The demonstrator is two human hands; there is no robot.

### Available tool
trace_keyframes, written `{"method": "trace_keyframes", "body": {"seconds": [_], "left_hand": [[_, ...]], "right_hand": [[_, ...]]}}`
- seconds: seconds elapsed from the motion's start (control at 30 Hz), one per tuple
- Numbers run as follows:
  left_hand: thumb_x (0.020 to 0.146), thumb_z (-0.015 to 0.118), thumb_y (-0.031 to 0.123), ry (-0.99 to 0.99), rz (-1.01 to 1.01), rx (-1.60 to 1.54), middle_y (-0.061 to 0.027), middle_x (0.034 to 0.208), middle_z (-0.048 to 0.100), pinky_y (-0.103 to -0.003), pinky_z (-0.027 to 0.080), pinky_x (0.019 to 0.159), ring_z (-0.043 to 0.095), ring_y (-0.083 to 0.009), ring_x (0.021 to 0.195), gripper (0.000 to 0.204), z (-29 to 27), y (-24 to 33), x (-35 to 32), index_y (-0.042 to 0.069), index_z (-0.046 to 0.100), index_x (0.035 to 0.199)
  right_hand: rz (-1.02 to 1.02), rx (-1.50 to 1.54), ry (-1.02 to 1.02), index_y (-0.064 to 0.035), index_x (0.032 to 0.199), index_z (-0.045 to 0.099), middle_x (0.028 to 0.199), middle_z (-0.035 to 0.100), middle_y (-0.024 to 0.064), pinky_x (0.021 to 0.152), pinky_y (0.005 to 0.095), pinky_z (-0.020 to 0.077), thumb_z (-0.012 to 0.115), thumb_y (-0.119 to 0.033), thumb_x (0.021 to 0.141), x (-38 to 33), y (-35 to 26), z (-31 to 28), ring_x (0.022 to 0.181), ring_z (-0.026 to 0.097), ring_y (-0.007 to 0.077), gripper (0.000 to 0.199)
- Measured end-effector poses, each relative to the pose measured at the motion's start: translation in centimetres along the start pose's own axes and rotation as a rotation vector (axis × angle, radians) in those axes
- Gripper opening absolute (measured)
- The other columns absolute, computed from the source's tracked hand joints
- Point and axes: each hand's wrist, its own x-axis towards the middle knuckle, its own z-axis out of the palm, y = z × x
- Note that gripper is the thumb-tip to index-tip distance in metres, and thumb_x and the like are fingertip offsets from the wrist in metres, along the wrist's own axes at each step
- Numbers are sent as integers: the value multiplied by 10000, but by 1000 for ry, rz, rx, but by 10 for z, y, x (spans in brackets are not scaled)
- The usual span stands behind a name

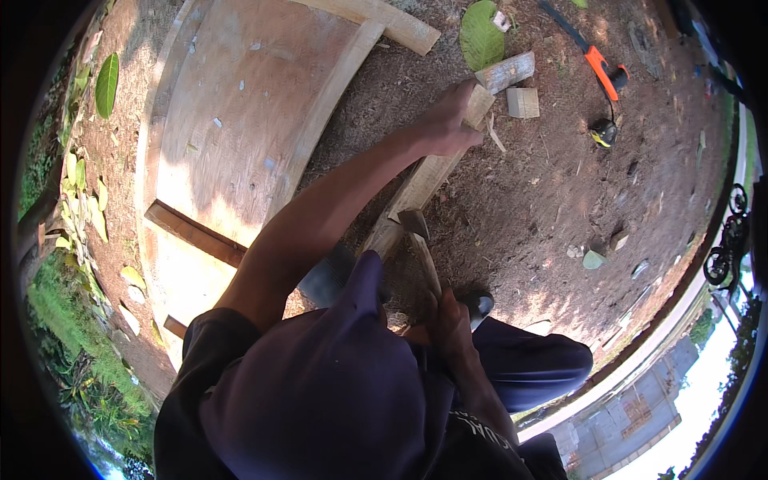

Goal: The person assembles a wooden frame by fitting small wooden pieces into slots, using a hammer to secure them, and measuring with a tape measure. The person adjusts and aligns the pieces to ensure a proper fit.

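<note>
My left hand (448, 120) is closed around the far end of a pale wooden beam (428, 182), which slants down toward my feet. Its near end passes over or against another piece of wood (382, 238); how they join I cannot tell. Low in front of my body, my right hand (453, 324) grips the wooden handle of a hatchet (414, 224). The hatchet's dark wedge-shaped head lies at the beam's near right side; whether it touches the wood is unclear. A thin wood splinter (497, 134) lies beside the far end.
To the left lies a large framed plywood panel (240, 104) with a dark wooden strip (196, 232) across it. Two short wood offcuts (509, 72) (523, 103) sit beyond my left hand. Farther right are an orange-handled saw (600, 68) and a tape measure (603, 132).
</note>
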Motion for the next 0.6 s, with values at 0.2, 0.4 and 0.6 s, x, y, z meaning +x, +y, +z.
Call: {"method": "trace_keyframes", "body": {"seconds": [0.2,0.4,0.6], "left_hand": [[855,774,152,1,-8,-33,-292,1497,414,-506,390,1205,432,-448,1411,939,-7,14,0,-22,221,1593],[891,754,159,95,59,45,-283,1425,512,-488,451,1134,529,-395,1349,818,-3,4,20,-47,317,1551],[885,744,127,63,33,-44,-282,1439,505,-478,435,1159,516,-390,1368,815,3,9,1,-45,312,1553]], "right_hand": [[-205,265,307,17,1040,572,756,623,212,495,481,452,564,-273,1068,-2,-25,-19,655,649,408,291],[-160,-162,-106,1,1166,609,915,683,225,570,415,530,601,-213,1054,10,39,15,755,725,287,242],[-96,316,236,24,1045,568,800,676,224,589,452,517,563,-282,1064,-16,40,32,687,688,408,306]]}}
